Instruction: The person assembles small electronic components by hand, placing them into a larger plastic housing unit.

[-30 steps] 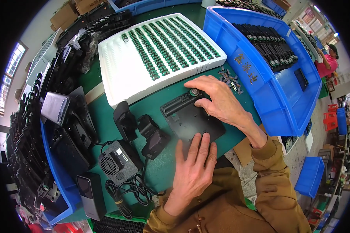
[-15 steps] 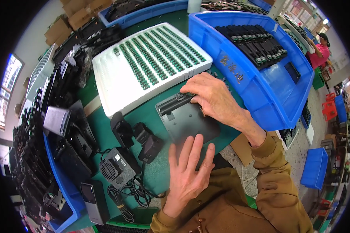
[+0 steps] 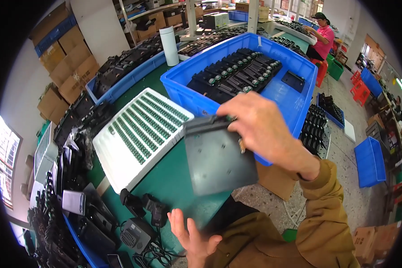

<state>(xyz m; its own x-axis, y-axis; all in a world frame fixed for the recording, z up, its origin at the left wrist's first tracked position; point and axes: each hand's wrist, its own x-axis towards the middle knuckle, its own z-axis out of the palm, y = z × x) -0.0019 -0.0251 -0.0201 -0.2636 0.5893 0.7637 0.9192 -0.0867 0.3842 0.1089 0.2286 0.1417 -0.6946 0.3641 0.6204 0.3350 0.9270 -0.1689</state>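
Above green table (image 3: 169,178), right hand (image 3: 263,129) pinches black panel (image 3: 216,161) by upper edge; left hand (image 3: 194,243) spread, apart from panel.

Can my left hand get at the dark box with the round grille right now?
Probably yes: your left hand is open, holds nothing and is close to the right of the dark box. Black cables lie partly between them, but look low enough to reach over.

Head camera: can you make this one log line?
right hand: holds flat black rectangular panel | left hand: open, empty | near panel: white foam tray, large blue plastic bin
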